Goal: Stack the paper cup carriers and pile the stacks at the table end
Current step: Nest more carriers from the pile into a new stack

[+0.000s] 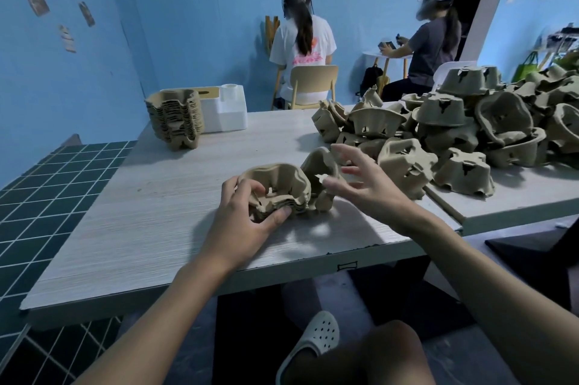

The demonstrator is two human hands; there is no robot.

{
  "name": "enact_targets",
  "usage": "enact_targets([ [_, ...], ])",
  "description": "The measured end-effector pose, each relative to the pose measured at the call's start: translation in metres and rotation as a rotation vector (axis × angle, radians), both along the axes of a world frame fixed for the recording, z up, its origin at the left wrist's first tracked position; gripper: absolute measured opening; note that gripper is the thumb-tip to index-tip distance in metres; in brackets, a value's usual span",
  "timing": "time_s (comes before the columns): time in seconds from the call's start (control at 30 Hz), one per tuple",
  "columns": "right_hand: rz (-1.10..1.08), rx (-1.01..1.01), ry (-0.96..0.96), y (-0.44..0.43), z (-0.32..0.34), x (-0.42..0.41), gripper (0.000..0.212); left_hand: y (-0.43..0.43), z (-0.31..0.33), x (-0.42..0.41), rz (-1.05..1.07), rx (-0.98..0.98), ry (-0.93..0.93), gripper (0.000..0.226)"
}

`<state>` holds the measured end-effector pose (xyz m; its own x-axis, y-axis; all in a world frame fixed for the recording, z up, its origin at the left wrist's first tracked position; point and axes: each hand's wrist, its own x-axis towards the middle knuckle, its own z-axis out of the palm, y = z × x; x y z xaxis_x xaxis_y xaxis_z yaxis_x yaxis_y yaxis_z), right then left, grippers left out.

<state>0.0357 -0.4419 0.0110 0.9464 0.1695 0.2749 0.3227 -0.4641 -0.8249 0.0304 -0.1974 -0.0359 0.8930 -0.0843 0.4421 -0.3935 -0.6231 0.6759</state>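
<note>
head view. the left hand (247,215) grasps a small stack of nested paper cup carriers (279,182), which rests on the pale wood-grain table (141,228) towards its near edge. the thumb lies along the near side of the stack and the fingers curl over its left rim into a cup well. just right of this stack, and touching it, a single carrier (318,165) stands tilted on its edge. the right hand (363,181) hovers at that single carrier with fingers spread and straight, grasping nothing; whether the thumb touches the carrier cannot be told. at the far left corner of the table a tall stack (175,119) of nested carriers stands beside a white box (228,112). a loose heap (463,130) of unstacked carriers, many upside down, covers the far right of the table and spreads onto the adjoining tabletop at right. beyond the table, a seated person in a white shirt (300,49) on a tan chair (313,80) and a seated person in a grey shirt (435,46) face away towards a blue wall. dark green tiles (47,196) lie left of the table. a white perforated clog (316,334) shows below its near edge.
</note>
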Motion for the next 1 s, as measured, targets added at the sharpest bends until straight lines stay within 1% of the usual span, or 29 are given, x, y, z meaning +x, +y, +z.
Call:
enact_targets([
  [0.07, 0.04, -0.113, -0.016, -0.003, -0.001, 0.001, 0.077, 0.0, 0.0, 0.0, 0.001, 0.0, 0.005, 0.047],
  [0.17, 0.058, -0.154, -0.048, 0.0, 0.001, 0.003, 0.079, 0.0, 0.0, 0.0, -0.002, 0.001, 0.002, 0.046],
  [0.3, 0.025, -0.258, -0.09, 0.001, 0.006, 0.004, 0.071, 0.0, 0.001, -0.002, 0.002, -0.011, 0.003, 0.047],
  [0.43, -0.01, -0.406, -0.074, -0.004, 0.005, 0.006, 0.058, -0.001, 0.002, -0.003, 0.013, -0.027, 0.009, 0.057],
  [0.5, -0.016, -0.377, -0.067, -0.006, 0.001, 0.007, 0.056, -0.001, 0.002, -0.003, 0.022, -0.027, 0.01, 0.061],
  [0.6, -0.069, -0.189, -0.063, -0.007, -0.004, 0.009, 0.053, -0.001, 0.001, -0.002, 0.03, -0.032, 0.017, 0.062],
  [0.63, -0.098, -0.169, -0.067, -0.007, -0.005, 0.01, 0.053, -0.001, 0.0, -0.002, 0.033, -0.034, 0.018, 0.062],
  [0.7, -0.174, -0.192, -0.104, -0.006, -0.007, 0.012, 0.049, -0.001, 0.0, -0.002, 0.036, -0.037, 0.017, 0.061],
  [0.83, -0.302, -0.196, -0.228, -0.005, -0.003, 0.018, 0.032, -0.002, 0.001, -0.002, 0.031, -0.043, 0.029, 0.062],
  [0.93, -0.358, -0.202, -0.239, -0.003, -0.001, 0.021, 0.028, -0.003, 0.003, -0.003, 0.028, -0.04, 0.036, 0.063],
  [1.0, -0.415, -0.159, -0.269, -0.001, 0.0, 0.021, 0.028, -0.002, 0.002, -0.003, 0.025, -0.039, 0.042, 0.065],
])
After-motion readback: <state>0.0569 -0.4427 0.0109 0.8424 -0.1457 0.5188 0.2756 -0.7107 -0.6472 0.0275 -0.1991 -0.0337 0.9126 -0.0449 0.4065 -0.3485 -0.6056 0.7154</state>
